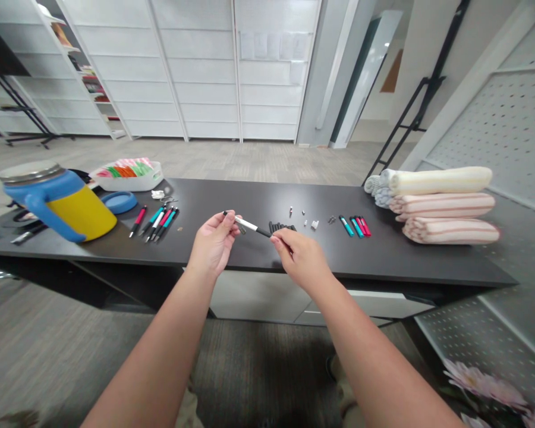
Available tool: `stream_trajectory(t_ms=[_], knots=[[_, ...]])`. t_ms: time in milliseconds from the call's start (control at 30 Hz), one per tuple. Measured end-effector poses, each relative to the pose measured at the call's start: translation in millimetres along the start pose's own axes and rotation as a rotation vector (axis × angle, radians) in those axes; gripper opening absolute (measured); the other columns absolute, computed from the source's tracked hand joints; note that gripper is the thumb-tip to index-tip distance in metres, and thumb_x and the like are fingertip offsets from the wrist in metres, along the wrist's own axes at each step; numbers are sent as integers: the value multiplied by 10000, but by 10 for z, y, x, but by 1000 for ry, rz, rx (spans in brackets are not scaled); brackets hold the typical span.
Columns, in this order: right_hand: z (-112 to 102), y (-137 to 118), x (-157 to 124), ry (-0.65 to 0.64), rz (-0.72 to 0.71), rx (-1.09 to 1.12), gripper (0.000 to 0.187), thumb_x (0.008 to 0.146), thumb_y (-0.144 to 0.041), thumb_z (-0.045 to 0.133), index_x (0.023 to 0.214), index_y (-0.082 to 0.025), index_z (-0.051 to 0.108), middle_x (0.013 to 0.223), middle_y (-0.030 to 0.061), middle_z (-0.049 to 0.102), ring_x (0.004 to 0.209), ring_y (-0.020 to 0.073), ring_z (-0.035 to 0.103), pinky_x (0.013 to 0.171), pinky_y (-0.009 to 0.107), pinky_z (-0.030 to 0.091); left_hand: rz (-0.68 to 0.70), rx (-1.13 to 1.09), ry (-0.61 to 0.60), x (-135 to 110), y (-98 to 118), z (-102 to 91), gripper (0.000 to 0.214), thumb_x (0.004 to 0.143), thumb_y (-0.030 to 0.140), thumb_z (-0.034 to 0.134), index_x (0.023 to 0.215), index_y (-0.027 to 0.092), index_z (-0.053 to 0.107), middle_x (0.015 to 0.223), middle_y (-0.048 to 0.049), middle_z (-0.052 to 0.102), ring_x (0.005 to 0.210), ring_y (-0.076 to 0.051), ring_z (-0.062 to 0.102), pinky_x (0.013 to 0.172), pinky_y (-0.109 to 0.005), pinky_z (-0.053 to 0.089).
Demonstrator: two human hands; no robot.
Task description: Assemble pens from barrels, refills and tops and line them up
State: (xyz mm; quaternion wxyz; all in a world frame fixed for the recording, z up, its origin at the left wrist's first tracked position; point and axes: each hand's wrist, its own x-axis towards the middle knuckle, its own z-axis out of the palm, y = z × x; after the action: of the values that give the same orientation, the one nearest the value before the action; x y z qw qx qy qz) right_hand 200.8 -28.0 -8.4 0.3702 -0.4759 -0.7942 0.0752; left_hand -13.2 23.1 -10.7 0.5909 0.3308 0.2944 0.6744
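Head view: a white pen (248,224) is up over the dark table (249,196), between two hands.
Left hand (211,245): pinches the pen's end at ten o'clock.
Right hand (305,257): pinches the pen's dark end at four o'clock.
Pen care: keeping it straight, with a gentle, snug pinch at each end, should help stop it slipping or bending.
Black pieces (280,226): a row on the table, at three o'clock from the pen, just beside the right hand.
Other pens (163,224): a bunch at nine o'clock.
Writing: none I can read on pens or mug (78,208); the pale sheets (274,46) at twelve o'clock are too faint.
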Motion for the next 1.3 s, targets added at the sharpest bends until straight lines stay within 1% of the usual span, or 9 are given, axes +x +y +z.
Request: stream_trajectory(t_ms=[233,333,400,567,667,833,1000,1167,1300], knots=[[12,-97,12,-68,176,297,368,1101,-438,412,863,-236,605,704,-33,587,653,145,554,645,261,373,-21,-52,-89,-29,41,-27,400,729,281,952,1074,179,779,1053,-64,791,853,-118,695,694,-210,546],[23,-119,11,-70,197,331,378,1100,-449,404,853,-236,594,687,-38,567,634,143,533,627,255,363,-15,-61,-106,-39,45,-18,412,755,275,934,1123,207,763,1102,-56,787,873,-121,695,690,-214,552],[36,-133,2,-55,172,239,358,1101,-429,403,876,-237,605,702,-29,602,642,148,553,629,260,351,-6,-58,-85,-41,43,-3,419,762,274,929,1134,210,748,1105,-61,790,870,-122,698,685,-211,554],[78,-186,-45,22,52,-217,361,1117,-386,390,879,-220,604,792,26,699,657,161,587,600,313,244,-50,4,18,-33,26,48,319,787,292,915,994,127,737,1016,-115,805,761,-102,689,641,-182,537],[103,-219,-61,27,2,-285,370,1124,-378,370,883,-216,600,788,34,705,644,158,583,594,322,226,-77,5,54,-21,22,55,266,806,247,900,969,110,740,1002,-125,809,774,-105,702,700,-194,559],[130,-269,-49,-10,72,-67,335,1113,-373,369,888,-225,569,743,3,637,644,156,565,610,295,276,-69,-19,-25,-17,32,7,278,862,233,848,1096,122,749,1146,-142,798,897,-132,734,876,-262,588],[142,-331,-29,-27,194,258,323,1089,-403,407,860,-237,564,708,-27,561,664,150,540,641,273,339,-58,-26,-80,-35,36,-20,274,915,261,793,1165,164,737,1301,-124,755,929,-124,736,873,-251,591],[169,-308,-2,-150,386,665,389,1065,-521,395,841,-242,547,605,-61,442,527,131,399,533,255,323,-88,-59,-131,-59,30,-15,279,890,319,828,1119,207,713,1335,-98,742,1022,-164,748,871,-285,605],[156,-271,8,-192,446,714,406,1056,-548,390,895,-232,588,602,-62,452,505,129,392,501,253,319,-67,-43,-139,-72,18,4,301,871,349,850,1092,216,694,1307,-90,753,1006,-165,755,896,-309,604]])
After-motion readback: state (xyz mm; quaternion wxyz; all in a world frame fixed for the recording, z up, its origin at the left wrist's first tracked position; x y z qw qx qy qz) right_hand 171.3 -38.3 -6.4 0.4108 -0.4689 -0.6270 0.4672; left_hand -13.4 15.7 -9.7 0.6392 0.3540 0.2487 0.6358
